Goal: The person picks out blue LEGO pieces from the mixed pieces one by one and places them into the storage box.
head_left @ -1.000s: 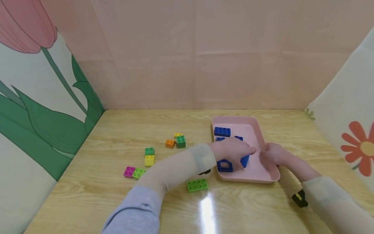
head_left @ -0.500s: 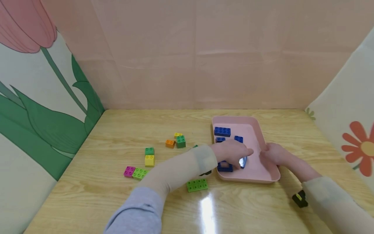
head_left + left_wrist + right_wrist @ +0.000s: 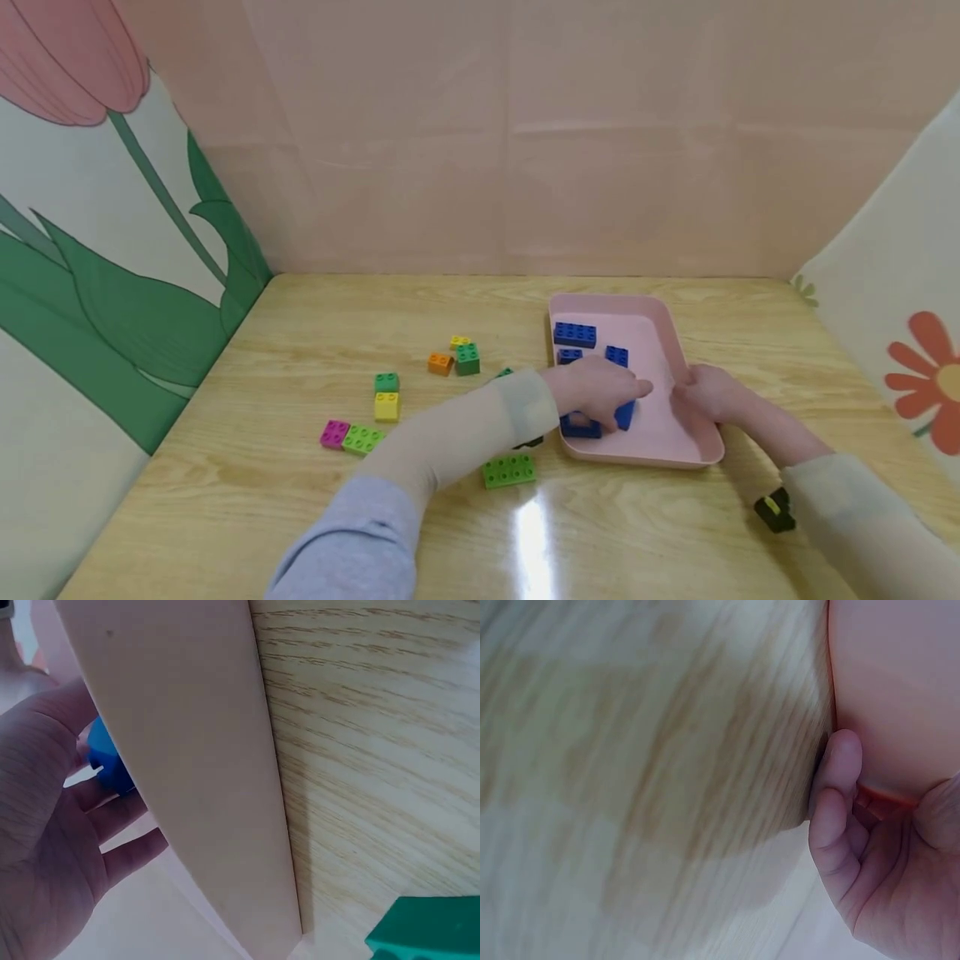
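My left hand [image 3: 596, 390] is inside the pink tray [image 3: 675, 446], palm down, its fingers around a blue toy building block [image 3: 624, 415]. In the left wrist view the thumb and fingers close about this blue block [image 3: 109, 757], partly hidden behind the tray wall [image 3: 187, 765]. My right hand [image 3: 708, 393] grips the tray's right side. In the right wrist view its curled fingers [image 3: 829, 817] press the outer wall. Other blue blocks lie along the tray's left side, among them a long one [image 3: 575, 335] and a frame-shaped one [image 3: 580, 427]. A smaller blue block [image 3: 617, 356] lies near the middle.
Left of the tray, on the wooden table [image 3: 262, 500], lie a lime block [image 3: 509, 472], a green block [image 3: 467, 359], an orange block [image 3: 440, 363], a yellow block [image 3: 387, 407] and a magenta block [image 3: 334, 434]. A pink curtain [image 3: 450, 150] hangs behind.
The blue block under my left hand has gone from tilted to lying flatter. That hand has shifted slightly left, uncovering the small blue block behind it. My right hand keeps its hold on the tray.
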`<state>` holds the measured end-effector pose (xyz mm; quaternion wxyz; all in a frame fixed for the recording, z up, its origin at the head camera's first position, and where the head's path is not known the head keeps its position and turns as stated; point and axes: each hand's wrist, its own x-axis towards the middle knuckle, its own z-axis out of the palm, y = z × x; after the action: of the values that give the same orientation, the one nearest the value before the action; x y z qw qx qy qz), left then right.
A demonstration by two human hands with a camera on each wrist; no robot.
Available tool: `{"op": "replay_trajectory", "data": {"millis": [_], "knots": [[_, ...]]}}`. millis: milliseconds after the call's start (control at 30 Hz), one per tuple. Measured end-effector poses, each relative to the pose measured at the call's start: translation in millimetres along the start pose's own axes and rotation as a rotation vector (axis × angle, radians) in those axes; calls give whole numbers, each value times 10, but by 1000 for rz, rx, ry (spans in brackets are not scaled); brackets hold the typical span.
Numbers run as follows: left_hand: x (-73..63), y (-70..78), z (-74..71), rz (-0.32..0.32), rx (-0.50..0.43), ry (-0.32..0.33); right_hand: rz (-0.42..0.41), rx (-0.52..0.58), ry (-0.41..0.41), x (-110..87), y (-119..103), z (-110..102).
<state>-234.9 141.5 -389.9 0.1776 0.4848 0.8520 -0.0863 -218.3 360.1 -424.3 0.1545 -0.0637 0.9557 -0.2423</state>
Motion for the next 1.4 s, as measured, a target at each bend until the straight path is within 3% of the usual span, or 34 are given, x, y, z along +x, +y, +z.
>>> {"op": "replay_trajectory", "data": {"millis": [200, 400, 667, 900, 1067, 1300, 1400], "knots": [[-95, -90, -13, 18, -28, 41, 35, 16, -36, 6, -13, 6], [-333, -225, -81, 70, 0, 123, 58, 23, -49, 14, -23, -1], [-953, -595, -165, 65, -10, 232, 130, 84, -98, 36, -1, -18], [-1523, -894, -92, -64, -89, 285, 146, 120, -113, 27, 19, 9], [-1874, -978, 28, -104, -103, 292, 150, 101, -111, 14, 14, 8], [-2269, -984, 231, -99, -163, 363, 132, 79, -87, 10, 25, 23], [-2425, -949, 322, -132, -218, 326, 122, 73, -79, 22, 27, 40]]}}
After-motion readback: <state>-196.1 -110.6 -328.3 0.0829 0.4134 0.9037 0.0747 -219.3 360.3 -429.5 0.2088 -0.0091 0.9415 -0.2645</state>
